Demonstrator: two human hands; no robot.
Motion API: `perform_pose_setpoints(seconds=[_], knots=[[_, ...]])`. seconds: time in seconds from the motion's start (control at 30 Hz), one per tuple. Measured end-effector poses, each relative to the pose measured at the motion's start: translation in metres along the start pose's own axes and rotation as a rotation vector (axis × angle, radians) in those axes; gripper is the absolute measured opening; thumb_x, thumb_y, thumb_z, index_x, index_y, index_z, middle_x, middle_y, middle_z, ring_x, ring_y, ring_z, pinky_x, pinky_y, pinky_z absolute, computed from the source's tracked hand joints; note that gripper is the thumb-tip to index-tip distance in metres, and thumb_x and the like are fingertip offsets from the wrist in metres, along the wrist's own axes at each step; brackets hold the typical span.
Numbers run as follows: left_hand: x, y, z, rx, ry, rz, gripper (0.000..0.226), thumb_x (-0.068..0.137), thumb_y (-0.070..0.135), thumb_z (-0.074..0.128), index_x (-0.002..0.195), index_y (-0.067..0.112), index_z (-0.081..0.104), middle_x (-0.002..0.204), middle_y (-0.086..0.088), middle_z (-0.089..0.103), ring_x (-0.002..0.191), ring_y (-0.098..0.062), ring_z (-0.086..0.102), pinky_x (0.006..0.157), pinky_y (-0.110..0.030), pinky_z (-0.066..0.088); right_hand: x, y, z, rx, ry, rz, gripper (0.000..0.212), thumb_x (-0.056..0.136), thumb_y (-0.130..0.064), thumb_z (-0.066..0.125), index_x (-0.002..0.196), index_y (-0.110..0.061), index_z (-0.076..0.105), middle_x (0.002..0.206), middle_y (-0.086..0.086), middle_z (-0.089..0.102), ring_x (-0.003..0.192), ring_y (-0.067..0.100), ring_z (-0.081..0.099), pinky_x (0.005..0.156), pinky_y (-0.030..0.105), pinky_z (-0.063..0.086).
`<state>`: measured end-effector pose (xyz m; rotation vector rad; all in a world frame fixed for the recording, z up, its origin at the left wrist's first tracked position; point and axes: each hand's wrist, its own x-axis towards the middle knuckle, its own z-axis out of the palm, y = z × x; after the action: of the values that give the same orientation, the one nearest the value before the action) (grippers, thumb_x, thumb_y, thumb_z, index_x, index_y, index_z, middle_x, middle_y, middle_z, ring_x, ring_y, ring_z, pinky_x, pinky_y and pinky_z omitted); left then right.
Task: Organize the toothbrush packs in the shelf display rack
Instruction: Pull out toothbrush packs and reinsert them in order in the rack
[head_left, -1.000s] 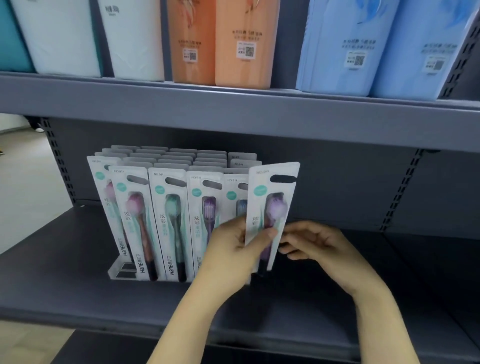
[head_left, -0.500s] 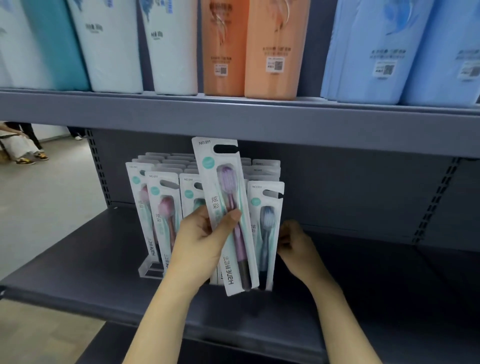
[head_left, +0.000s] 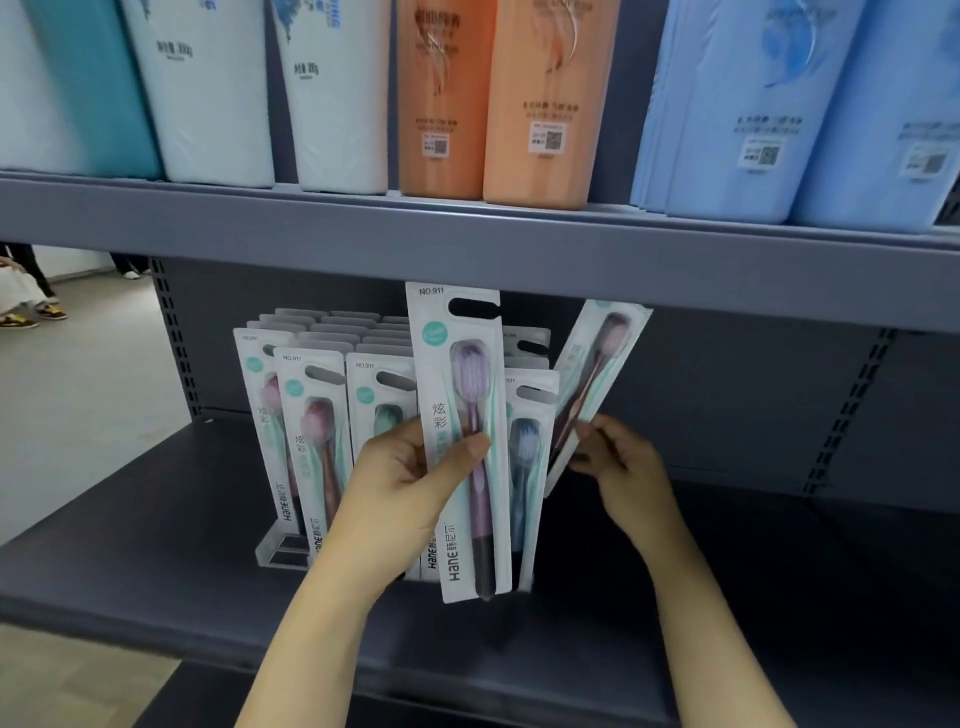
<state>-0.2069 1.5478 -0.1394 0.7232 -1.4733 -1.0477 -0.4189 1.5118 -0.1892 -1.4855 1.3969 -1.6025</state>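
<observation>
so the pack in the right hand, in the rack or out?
Out. The right hand pinches the pink-brush pack tilted, beside the rack's right end, its bottom edge off the shelf.

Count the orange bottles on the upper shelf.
2. Both stand side by side mid-shelf: the darker orange bottle left, the paler orange bottle right. More may hide behind.
</observation>
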Motion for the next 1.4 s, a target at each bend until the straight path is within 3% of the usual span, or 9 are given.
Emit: perform_pose_setpoints(seconds=[0.07, 0.37, 0.43, 0.53, 0.63, 0.7, 0.93, 1.1, 1.4], knots=[[0.000, -0.002, 0.002, -0.004, -0.016, -0.010, 0.012, 0.073, 0.031, 0.063, 0.074, 0.030, 0.075, 0.079, 0.008, 0.073, 0.073, -0.003, 0.064, 0.070, -0.010, 0.048, -0.003, -0.004, -0.008, 0.010, 0.012, -0.002, 0.020, 0.097, -0.016, 0.047, 0.097, -0.021, 0.066, 0.098, 0.008, 0.070, 0.091, 0.017, 0.067, 0.082, 0.026, 0.056], [-0.005, -0.012, 0.024, 0.019, -0.264, -0.088, 0.017, 0.077, 0.024, 0.065, 0.088, 0.014, 0.074, 0.092, -0.005, 0.075, 0.089, -0.014, 0.069, 0.083, -0.022, 0.052, -0.033, -0.014, -0.042, -0.128, -0.051, 0.094, 0.021, 0.097, -0.023, 0.046, 0.098, -0.020, 0.067, 0.097, -0.005, 0.070, 0.088, 0.006, 0.068, 0.074, 0.011, 0.051], [-0.005, -0.012, 0.032, 0.079, -0.348, -0.085, 0.009, 0.083, 0.021, 0.066, 0.079, 0.018, 0.073, 0.084, -0.005, 0.074, 0.084, -0.015, 0.068, 0.084, -0.027, 0.050, -0.040, -0.022, -0.059, -0.116, -0.108, 0.153, 0.020, 0.096, -0.022, 0.048, 0.098, -0.021, 0.068, 0.096, -0.002, 0.072, 0.088, 0.011, 0.069, 0.074, 0.015, 0.053], [-0.007, -0.015, 0.046, 0.153, -0.481, -0.079, 0.033, 0.090, 0.014, 0.061, 0.063, 0.033, 0.067, 0.069, 0.012, 0.069, 0.074, -0.001, 0.063, 0.077, -0.017, 0.047, -0.050, -0.032, -0.082, -0.093, -0.244, 0.235, 0.020, 0.093, -0.019, 0.052, 0.102, -0.019, 0.070, 0.097, 0.002, 0.074, 0.092, 0.017, 0.070, 0.079, 0.026, 0.056], [-0.008, -0.018, 0.064, 0.148, -0.538, -0.077, 0.010, 0.088, 0.021, 0.062, 0.090, 0.023, 0.072, 0.093, 0.007, 0.073, 0.093, -0.006, 0.066, 0.086, -0.019, 0.048, -0.061, -0.037, -0.092, -0.070, -0.322, 0.279, 0.022, 0.088, -0.016, 0.055, 0.094, -0.023, 0.075, 0.095, 0.003, 0.075, 0.091, 0.019, 0.070, 0.078, 0.027, 0.055], [-0.009, -0.022, 0.075, 0.112, -0.555, -0.092, 0.019, 0.083, 0.027, 0.061, 0.099, 0.021, 0.071, 0.104, 0.006, 0.071, 0.102, -0.008, 0.064, 0.093, -0.021, 0.048, -0.065, -0.038, -0.093, -0.086, -0.362, 0.295, 0.024, 0.088, -0.011, 0.056, 0.090, -0.024, 0.077, 0.094, 0.004, 0.075, 0.090, 0.020, 0.070, 0.076, 0.025, 0.056], [-0.012, -0.024, 0.096, 0.101, -0.497, -0.049, 0.016, 0.084, 0.016, 0.068, 0.089, 0.031, 0.069, 0.107, 0.003, 0.066, 0.097, 0.004, 0.061, 0.084, -0.009, 0.044, -0.069, -0.044, -0.087, -0.079, -0.478, 0.314, 0.020, 0.089, -0.007, 0.056, 0.094, -0.012, 0.075, 0.093, 0.005, 0.075, 0.093, 0.017, 0.070, 0.079, 0.025, 0.055], [-0.014, -0.022, 0.088, 0.081, -0.381, 0.024, 0.032, 0.085, 0.005, 0.066, 0.084, 0.037, 0.067, 0.089, 0.023, 0.067, 0.089, 0.007, 0.063, 0.076, -0.006, 0.043, -0.063, -0.041, -0.084, -0.099, -0.479, 0.323, 0.021, 0.092, -0.005, 0.054, 0.103, -0.012, 0.071, 0.098, 0.003, 0.074, 0.095, 0.014, 0.069, 0.079, 0.024, 0.055], [-0.015, -0.021, 0.041, 0.018, -0.208, -0.041, 0.012, 0.067, 0.022, 0.072, 0.079, 0.023, 0.075, 0.082, 0.004, 0.075, 0.080, -0.007, 0.068, 0.074, -0.017, 0.051, -0.043, -0.016, -0.051, -0.234, -0.314, 0.186, 0.027, 0.096, -0.008, 0.046, 0.091, -0.028, 0.064, 0.088, -0.007, 0.070, 0.078, -0.001, 0.065, 0.070, 0.014, 0.050]])
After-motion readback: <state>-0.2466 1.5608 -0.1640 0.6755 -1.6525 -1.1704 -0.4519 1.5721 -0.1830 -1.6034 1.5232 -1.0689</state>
